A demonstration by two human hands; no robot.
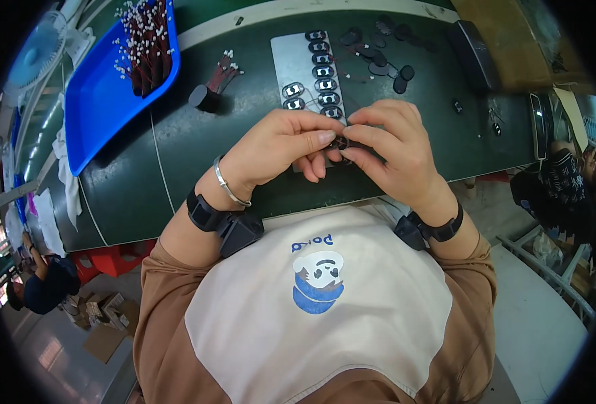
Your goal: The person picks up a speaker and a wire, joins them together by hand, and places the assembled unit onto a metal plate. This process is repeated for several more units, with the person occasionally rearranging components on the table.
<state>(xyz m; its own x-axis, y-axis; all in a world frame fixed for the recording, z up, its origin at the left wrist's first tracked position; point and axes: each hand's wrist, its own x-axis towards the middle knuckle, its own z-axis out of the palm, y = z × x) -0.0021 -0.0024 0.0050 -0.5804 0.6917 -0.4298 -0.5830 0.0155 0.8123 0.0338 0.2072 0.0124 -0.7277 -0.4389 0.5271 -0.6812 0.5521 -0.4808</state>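
Note:
My left hand (281, 145) and my right hand (399, 149) meet at the near end of a pale flat plate (288, 59). Between their fingertips is a small dark oval part (339, 143), largely covered by the fingers. Both hands are closed in a pinch on it; thin dark wire shows close to the right fingertips. On the plate, small black oval speakers (325, 71) with silvery centres form a column along the right side. Two more oval speakers (293, 89) sit at the left, beside my left hand.
A blue tray (99, 111) at left holds bundled dark red wires (151, 47) with white connectors. Nearby, more wires (225, 71) stick out of a black cylinder (203, 99). Loose black oval pieces (378, 67) lie beyond the plate. A black case (471, 54) stands at right.

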